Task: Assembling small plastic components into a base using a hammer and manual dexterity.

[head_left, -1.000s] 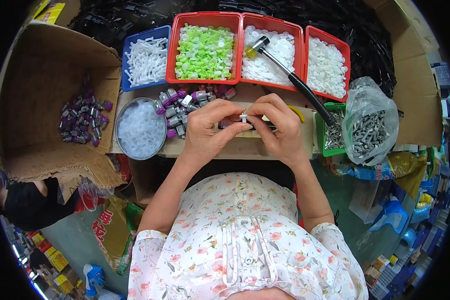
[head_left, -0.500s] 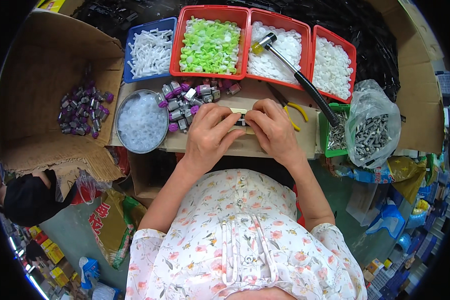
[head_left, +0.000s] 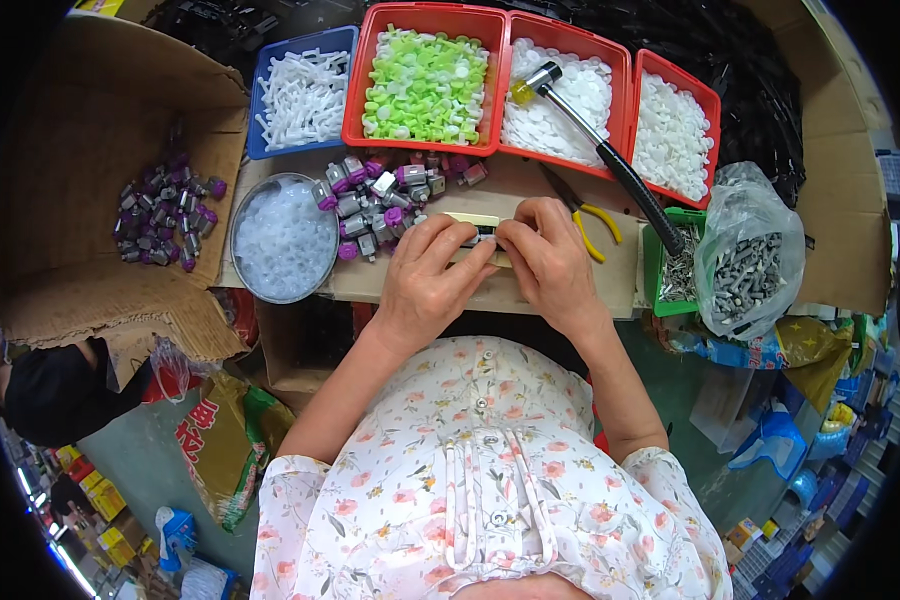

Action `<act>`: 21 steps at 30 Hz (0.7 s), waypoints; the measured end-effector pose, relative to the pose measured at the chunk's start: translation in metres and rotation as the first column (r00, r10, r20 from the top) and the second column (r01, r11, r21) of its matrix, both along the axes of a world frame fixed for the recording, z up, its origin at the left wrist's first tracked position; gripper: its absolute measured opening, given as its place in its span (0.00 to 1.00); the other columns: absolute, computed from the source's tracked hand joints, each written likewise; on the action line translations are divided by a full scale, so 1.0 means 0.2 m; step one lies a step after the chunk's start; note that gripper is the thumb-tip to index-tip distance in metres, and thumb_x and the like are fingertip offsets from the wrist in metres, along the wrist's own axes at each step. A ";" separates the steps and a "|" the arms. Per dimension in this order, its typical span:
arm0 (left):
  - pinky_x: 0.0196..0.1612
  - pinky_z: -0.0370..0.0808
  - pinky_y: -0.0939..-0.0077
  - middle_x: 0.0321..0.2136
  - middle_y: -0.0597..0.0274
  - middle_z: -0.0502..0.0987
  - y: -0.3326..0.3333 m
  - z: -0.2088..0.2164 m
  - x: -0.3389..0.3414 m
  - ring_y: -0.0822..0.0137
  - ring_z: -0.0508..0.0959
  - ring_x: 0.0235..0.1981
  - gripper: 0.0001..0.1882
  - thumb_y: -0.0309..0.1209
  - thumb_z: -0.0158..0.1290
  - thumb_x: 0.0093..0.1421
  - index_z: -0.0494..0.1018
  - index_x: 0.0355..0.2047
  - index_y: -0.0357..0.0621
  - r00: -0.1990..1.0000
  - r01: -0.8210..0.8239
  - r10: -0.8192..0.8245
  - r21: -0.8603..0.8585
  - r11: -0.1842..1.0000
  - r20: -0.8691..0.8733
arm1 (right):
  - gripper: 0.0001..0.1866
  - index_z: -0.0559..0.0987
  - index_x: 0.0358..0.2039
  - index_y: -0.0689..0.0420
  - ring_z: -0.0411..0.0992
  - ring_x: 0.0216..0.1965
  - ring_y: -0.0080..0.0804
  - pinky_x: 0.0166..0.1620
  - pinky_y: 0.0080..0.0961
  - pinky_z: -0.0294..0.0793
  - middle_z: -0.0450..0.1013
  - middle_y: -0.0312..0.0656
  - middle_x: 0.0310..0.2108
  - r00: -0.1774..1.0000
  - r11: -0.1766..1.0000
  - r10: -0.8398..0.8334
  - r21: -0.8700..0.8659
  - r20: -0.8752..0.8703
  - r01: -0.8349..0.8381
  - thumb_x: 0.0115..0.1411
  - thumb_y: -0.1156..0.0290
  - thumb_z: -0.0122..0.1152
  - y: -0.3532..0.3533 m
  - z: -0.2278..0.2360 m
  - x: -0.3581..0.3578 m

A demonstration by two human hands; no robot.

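Note:
My left hand [head_left: 422, 283] and my right hand [head_left: 552, 258] meet at the middle of the cardboard-topped bench. Their fingertips are closed from both sides on a small dark part with a light bit [head_left: 485, 236]. Fingers cover most of this part, so its kind is unclear. Just behind it is a pale cream strip [head_left: 473, 218]. Small silver motors with purple ends [head_left: 370, 205] lie heaped beyond my left hand. Pliers with yellow handles [head_left: 592, 228] rest to the right of my right hand.
Behind stand a blue bin [head_left: 258, 112] of white pins and red bins [head_left: 425, 147] of green and white plastic parts. A hammer [head_left: 610, 155] lies across the bins. Left are a round tin [head_left: 288, 297] and a carton [head_left: 60, 110]; right, a green tray [head_left: 654, 285] and a plastic bag [head_left: 715, 215].
Both hands stay together at nearly the same spot, with the fingers shifted slightly. More of the pale strip shows behind them now. The whole view has moved a little.

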State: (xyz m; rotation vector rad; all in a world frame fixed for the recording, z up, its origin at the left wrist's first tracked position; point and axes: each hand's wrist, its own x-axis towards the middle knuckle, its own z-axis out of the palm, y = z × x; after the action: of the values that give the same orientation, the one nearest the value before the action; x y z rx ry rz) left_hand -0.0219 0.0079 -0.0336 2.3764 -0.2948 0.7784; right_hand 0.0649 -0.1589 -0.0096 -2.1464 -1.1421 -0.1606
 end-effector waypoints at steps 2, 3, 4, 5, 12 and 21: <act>0.45 0.73 0.60 0.41 0.58 0.76 0.00 -0.01 0.00 0.55 0.75 0.46 0.17 0.27 0.66 0.48 0.80 0.40 0.40 1.000 0.011 -0.011 0.014 1.000 0.004 | 0.08 0.76 0.33 0.59 0.70 0.39 0.41 0.39 0.35 0.67 0.67 0.43 0.36 1.000 1.000 -0.009 -0.015 -0.029 0.009 0.51 0.78 0.63 0.00 -0.01 0.00; 0.45 0.73 0.60 0.41 0.58 0.76 0.00 -0.01 -0.01 0.55 0.75 0.46 0.17 0.27 0.66 0.48 0.80 0.40 0.40 1.000 0.006 -0.006 0.011 1.000 0.004 | 0.08 0.76 0.33 0.59 0.70 0.39 0.41 0.39 0.35 0.67 0.67 0.43 0.36 1.000 1.000 -0.004 -0.018 -0.029 0.004 0.51 0.78 0.63 0.00 -0.01 0.00; 0.44 0.73 0.60 0.41 0.57 0.75 0.00 -0.02 0.00 0.55 0.74 0.46 0.17 0.27 0.66 0.48 0.80 0.40 0.40 1.000 0.008 -0.008 0.035 0.999 0.007 | 0.08 0.77 0.33 0.59 0.70 0.39 0.41 0.39 0.35 0.67 0.67 0.43 0.36 1.000 1.000 0.002 -0.016 -0.021 -0.002 0.51 0.78 0.63 0.00 -0.01 0.01; 0.43 0.72 0.61 0.42 0.57 0.75 0.00 -0.02 0.00 0.55 0.74 0.46 0.17 0.28 0.66 0.49 0.80 0.40 0.40 1.000 0.013 -0.014 0.058 0.998 0.011 | 0.07 0.77 0.33 0.59 0.70 0.38 0.41 0.38 0.35 0.67 0.67 0.43 0.35 1.000 1.000 0.004 -0.013 -0.013 -0.004 0.51 0.78 0.63 0.00 -0.01 0.01; 0.42 0.72 0.62 0.42 0.57 0.75 0.01 -0.03 0.00 0.56 0.74 0.46 0.17 0.28 0.65 0.50 0.79 0.41 0.39 0.999 0.025 -0.027 0.095 0.995 0.019 | 0.11 0.78 0.34 0.62 0.70 0.35 0.43 0.38 0.35 0.70 0.68 0.45 0.34 0.999 1.000 -0.022 0.005 0.031 0.021 0.49 0.81 0.67 0.01 -0.02 0.01; 0.43 0.72 0.62 0.42 0.56 0.75 -0.01 -0.04 0.00 0.55 0.74 0.46 0.16 0.28 0.64 0.52 0.79 0.42 0.38 1.000 0.025 -0.026 0.099 0.995 0.007 | 0.06 0.78 0.31 0.57 0.70 0.36 0.38 0.36 0.34 0.65 0.68 0.39 0.33 0.995 0.999 -0.047 0.012 0.086 0.046 0.51 0.76 0.65 0.01 -0.04 0.01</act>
State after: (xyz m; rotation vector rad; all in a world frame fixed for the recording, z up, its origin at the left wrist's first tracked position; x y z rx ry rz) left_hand -0.0227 0.0066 -0.0411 2.4572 -0.3749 0.7789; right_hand 0.0673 -0.1563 -0.0178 -2.1762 -1.1377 -0.2824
